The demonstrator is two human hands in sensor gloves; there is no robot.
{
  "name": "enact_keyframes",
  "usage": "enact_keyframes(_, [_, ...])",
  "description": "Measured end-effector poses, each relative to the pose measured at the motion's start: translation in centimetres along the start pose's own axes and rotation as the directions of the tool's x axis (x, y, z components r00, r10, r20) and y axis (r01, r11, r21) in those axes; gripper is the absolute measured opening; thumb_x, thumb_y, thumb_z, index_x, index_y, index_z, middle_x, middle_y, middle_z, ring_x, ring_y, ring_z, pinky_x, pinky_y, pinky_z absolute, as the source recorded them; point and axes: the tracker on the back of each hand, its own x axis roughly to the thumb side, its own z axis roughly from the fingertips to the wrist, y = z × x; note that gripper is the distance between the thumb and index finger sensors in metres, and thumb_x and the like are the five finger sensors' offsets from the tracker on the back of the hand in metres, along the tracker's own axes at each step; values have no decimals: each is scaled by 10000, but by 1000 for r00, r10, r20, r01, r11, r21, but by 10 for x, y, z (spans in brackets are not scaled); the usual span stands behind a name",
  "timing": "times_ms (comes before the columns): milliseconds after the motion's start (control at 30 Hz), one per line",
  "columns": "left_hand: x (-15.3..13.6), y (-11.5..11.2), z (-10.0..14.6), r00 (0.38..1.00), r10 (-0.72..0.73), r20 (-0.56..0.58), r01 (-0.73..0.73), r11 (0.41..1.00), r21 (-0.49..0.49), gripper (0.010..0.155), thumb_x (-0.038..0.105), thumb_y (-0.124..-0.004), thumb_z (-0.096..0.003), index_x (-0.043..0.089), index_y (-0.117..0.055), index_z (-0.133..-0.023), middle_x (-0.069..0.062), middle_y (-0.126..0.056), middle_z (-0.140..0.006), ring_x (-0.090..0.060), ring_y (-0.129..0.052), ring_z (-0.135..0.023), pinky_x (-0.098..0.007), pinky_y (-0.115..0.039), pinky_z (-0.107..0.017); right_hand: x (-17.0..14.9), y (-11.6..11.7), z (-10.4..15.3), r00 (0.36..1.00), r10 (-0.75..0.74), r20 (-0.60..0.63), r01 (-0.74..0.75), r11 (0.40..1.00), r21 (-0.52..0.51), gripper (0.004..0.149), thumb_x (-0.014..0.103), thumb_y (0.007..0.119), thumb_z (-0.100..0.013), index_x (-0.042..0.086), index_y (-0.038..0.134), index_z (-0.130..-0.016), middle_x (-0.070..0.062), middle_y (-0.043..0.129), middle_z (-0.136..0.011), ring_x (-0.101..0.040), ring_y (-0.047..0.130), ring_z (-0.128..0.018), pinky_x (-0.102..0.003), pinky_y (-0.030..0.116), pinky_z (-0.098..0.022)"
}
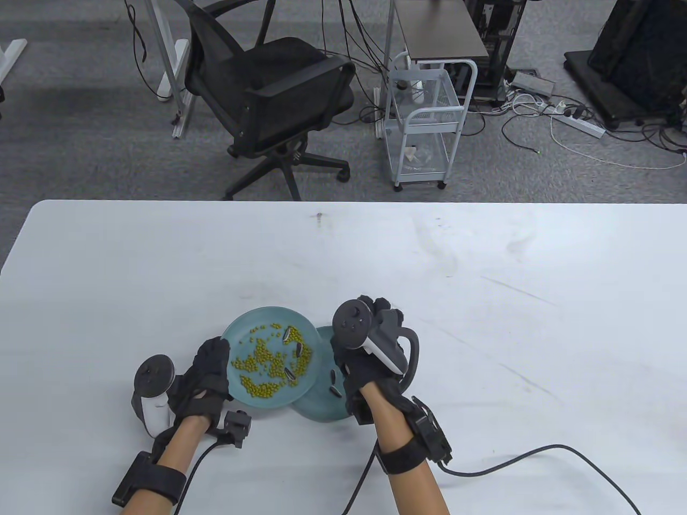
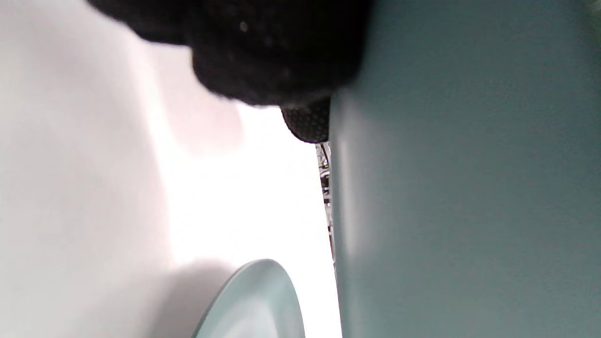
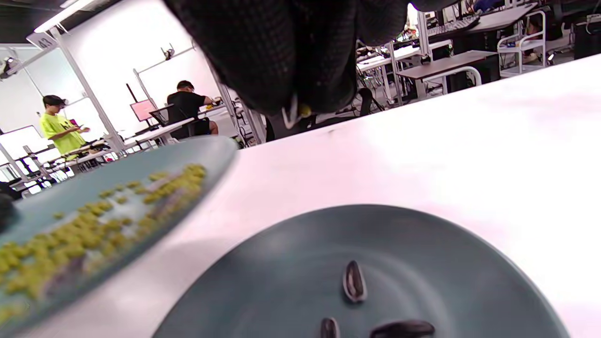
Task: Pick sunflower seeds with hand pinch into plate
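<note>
My left hand [image 1: 212, 370] grips the near-left rim of a light teal plate [image 1: 257, 314] of green peas [image 1: 263, 370] mixed with striped sunflower seeds [image 1: 299, 351]. It holds the plate raised and overlapping a darker teal plate [image 1: 322, 409] on the table. In the left wrist view my gloved fingers [image 2: 281, 56] press the raised plate's underside [image 2: 469, 188]. My right hand [image 1: 346, 367] hovers over the darker plate. Its fingertips [image 3: 293, 110] are pinched on a pale-edged seed, with a yellow speck beside it. Three seeds [image 3: 354, 281] lie on the darker plate [image 3: 469, 244].
The white table [image 1: 483, 300] stretches wide to the right and back. Glove cables [image 1: 536, 456] trail off the near edge. An office chair [image 1: 273, 102] and a wire cart [image 1: 426, 123] stand on the floor behind the table.
</note>
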Motion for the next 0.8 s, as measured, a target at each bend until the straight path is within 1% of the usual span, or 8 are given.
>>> enact_keyframes(133, [-3, 8, -1, 999, 48, -19, -47, 998, 30, 449, 460, -590, -632, 160, -554, -964, 52, -907, -780, -117, -968, -212, -314, -825, -234, -2, 17, -7, 1000, 19, 14, -20, 1000, 11, 335, 233, 916, -536, -27, 912, -748, -349, 496, -1115, -671, 383, -984, -795, 302, -650])
enact_keyframes(267, [-5, 10, -1, 998, 52, -25, -51, 998, 40, 449, 459, -591, -633, 158, -555, -963, 49, -906, -780, -119, -967, -212, -316, -825, -234, 5, 35, -13, 999, 11, 41, -13, 999, 39, 335, 239, 913, -536, -25, 913, -743, -350, 501, -1110, -674, 391, -976, -794, 309, -646])
enact_keyframes(400, [-5, 9, -2, 999, 45, -24, -45, 998, 33, 451, 460, -591, -633, 158, -555, -964, 50, -907, -780, -118, -968, -213, -315, -825, -234, 13, 48, -14, 996, 70, 63, -73, 997, 39, 336, 246, 911, -535, -17, 913, -744, -347, 506, -1110, -670, 400, -976, -793, 317, -645])
enact_keyframes(533, [-6, 8, -2, 999, 43, -21, -42, 999, 27, 450, 459, -592, -633, 157, -556, -964, 48, -908, -779, -119, -967, -212, -316, -825, -233, 14, 54, -15, 994, 90, 66, -91, 996, 14, 335, 253, 907, -535, -10, 914, -742, -345, 516, -1105, -669, 414, -972, -791, 326, -643])
enact_keyframes(800, [-6, 6, -2, 999, 46, -25, -46, 999, 15, 450, 458, -596, -632, 154, -559, -962, 44, -909, -777, -123, -967, -209, -318, -823, -231, 11, 54, -15, 996, 66, 60, -67, 998, 8, 337, 258, 896, -541, -5, 913, -751, -345, 524, -1103, -669, 419, -970, -790, 333, -643])
